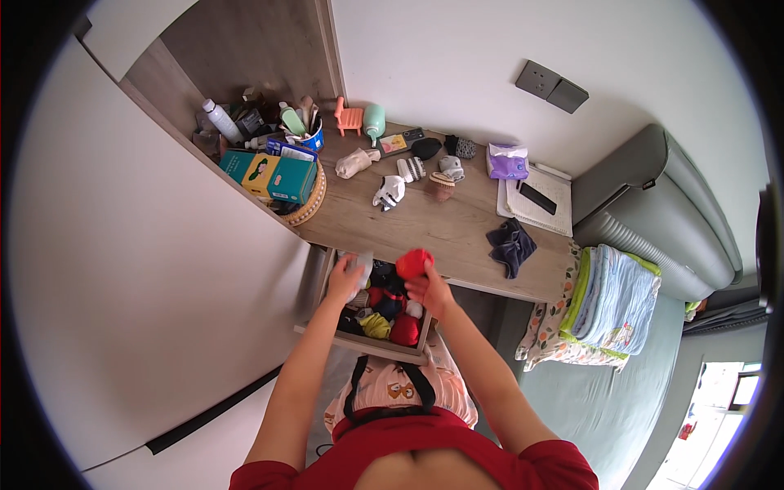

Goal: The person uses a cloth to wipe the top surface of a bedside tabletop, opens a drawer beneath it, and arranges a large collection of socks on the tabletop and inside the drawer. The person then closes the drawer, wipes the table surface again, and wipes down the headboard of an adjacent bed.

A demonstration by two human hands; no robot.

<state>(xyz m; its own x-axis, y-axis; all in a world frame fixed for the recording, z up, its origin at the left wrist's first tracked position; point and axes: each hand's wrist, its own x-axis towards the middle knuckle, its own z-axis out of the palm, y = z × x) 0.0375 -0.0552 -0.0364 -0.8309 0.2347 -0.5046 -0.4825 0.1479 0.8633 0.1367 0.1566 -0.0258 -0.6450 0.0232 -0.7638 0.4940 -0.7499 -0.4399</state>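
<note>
Right now, from where I stand, the person's right hand point(428, 291) has a red rolled cloth point(414, 263) pinched between thumb and fingers, held up just above the back right corner of the pulled-out drawer point(369, 346). The left hand point(346, 280) is over the drawer's back left part, fingers bent against a pale grey piece point(363, 263); I can't tell whether they are closed on it. Below them the drawer is crowded with small cloth bundles, a yellow-green bundle point(375, 326) and a second red one point(405, 330) near the front. On the wooden desk point(359, 222) behind lie more, among them a white-and-dark bundle point(389, 193). As for labels, a teal box point(291, 181) with a yellow picture panel carries pale print too small to read, lying across a woven basket point(315, 201). A purple soft pack point(507, 167) has pale markings, blurred to me, and stands near a black phone point(537, 198) on a white notebook point(562, 219). A pale blue folded blanket point(621, 294) on the right bears a small coloured figure at one corner.
</note>
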